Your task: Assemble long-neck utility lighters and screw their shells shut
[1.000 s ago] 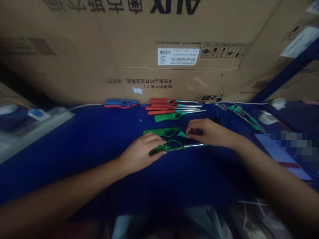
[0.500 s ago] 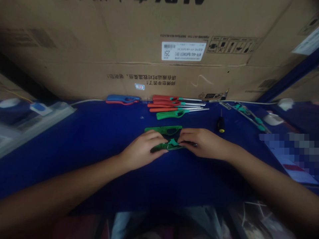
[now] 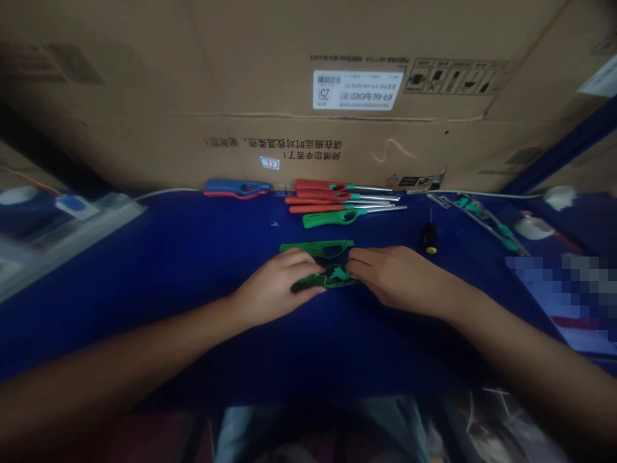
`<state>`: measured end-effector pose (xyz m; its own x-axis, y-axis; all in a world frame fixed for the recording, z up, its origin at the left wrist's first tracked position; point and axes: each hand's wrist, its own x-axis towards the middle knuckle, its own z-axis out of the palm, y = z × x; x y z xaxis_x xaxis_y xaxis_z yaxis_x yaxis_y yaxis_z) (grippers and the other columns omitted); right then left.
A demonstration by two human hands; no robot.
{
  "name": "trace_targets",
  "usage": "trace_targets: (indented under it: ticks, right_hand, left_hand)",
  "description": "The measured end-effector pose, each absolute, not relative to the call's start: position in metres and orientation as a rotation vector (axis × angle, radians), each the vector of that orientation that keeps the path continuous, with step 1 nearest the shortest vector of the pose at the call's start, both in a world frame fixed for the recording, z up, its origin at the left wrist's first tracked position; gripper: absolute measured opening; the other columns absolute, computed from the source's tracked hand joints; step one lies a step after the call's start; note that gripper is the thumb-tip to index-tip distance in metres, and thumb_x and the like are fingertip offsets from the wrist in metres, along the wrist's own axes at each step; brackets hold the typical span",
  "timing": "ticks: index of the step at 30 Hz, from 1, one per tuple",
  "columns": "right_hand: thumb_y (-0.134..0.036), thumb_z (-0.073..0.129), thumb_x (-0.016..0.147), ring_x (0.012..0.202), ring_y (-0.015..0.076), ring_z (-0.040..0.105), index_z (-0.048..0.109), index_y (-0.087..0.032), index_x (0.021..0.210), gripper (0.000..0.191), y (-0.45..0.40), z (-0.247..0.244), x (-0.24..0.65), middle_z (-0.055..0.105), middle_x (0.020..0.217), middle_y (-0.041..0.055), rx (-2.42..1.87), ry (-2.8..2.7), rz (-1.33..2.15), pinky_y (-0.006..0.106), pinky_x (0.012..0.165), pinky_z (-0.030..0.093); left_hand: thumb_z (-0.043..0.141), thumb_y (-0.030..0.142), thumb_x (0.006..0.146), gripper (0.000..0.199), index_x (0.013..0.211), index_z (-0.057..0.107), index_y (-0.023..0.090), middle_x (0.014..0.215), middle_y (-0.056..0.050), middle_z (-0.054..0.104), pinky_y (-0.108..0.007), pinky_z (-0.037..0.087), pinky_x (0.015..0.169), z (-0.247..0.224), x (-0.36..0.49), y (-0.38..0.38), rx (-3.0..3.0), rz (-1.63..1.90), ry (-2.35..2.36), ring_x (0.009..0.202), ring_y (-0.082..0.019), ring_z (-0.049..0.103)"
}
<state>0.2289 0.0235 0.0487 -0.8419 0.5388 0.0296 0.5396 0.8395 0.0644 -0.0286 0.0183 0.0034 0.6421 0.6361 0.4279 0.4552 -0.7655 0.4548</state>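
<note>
My left hand is closed around the handle end of an opened green lighter shell half, which lies low over the blue table. A teal trigger piece and a thin pale wire show inside that half. At its other end my right hand pinches with fingers bent over the part beside the trigger; what exactly sits under the fingertips is hidden. Just beyond both hands lies the other green shell half, untouched on the table.
Behind lie several red lighters and a whole green lighter, with blue and red shells to their left. A screwdriver and metal rods with teal parts are at right. A cardboard box walls the back.
My right hand has turned a little more palm-down over the shell's end, and the teal trigger piece has shifted slightly right. My left hand keeps its hold. The camera view has tilted slightly.
</note>
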Motion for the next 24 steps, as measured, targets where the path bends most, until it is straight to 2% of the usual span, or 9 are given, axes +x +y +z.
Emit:
trace_targets:
  ticks: [6, 10, 18, 24]
  right_hand:
    - [-0.021, 0.045, 0.101, 0.072, 0.0144, 0.057, 0.06, -0.016, 0.093, 0.018, 0.028, 0.042, 0.226, 0.063, 0.093, 0.0045, -0.914, -2.919, 0.048, 0.027, 0.058, 0.034]
    - [-0.022, 0.045, 0.102, 0.074, 0.0146, 0.057, 0.061, -0.016, 0.094, 0.019, 0.03, 0.037, 0.227, 0.063, 0.093, 0.0046, -0.885, -2.895, 0.096, 0.027, 0.059, 0.035]
    - [-0.022, 0.04, 0.103, 0.068, 0.0139, 0.052, 0.061, -0.015, 0.095, 0.024, 0.031, 0.034, 0.225, 0.062, 0.091, 0.0048, -0.701, -2.878, -0.02, 0.027, 0.061, 0.037]
    - [-0.015, 0.039, 0.102, 0.07, 0.0154, 0.051, 0.061, -0.014, 0.093, 0.024, 0.027, 0.033, 0.223, 0.061, 0.086, 0.0051, -0.555, -2.86, -0.294, 0.029, 0.064, 0.037]
  left_hand:
    - [0.069, 0.025, 0.091, 0.019, 0.109, 0.071, 0.019, 0.102, -0.006, 0.069, -0.034, 0.053, 0.087, 0.004, -0.028, 0.018, 2.553, 0.846, 0.88, 0.095, -0.019, 0.063]
    - [0.07, 0.024, 0.091, 0.019, 0.11, 0.071, 0.02, 0.102, -0.006, 0.069, -0.034, 0.054, 0.088, 0.003, -0.029, 0.018, 2.539, 0.859, 0.887, 0.095, -0.019, 0.064]
    - [0.075, 0.026, 0.085, 0.026, 0.11, 0.072, 0.021, 0.099, -0.005, 0.067, -0.031, 0.057, 0.084, 0.003, -0.027, 0.017, 2.391, 0.862, 0.935, 0.09, -0.018, 0.068]
    - [0.076, 0.023, 0.083, 0.026, 0.107, 0.072, 0.018, 0.095, -0.005, 0.066, -0.031, 0.057, 0.08, 0.004, -0.026, 0.015, 2.339, 0.835, 0.992, 0.084, -0.017, 0.068]
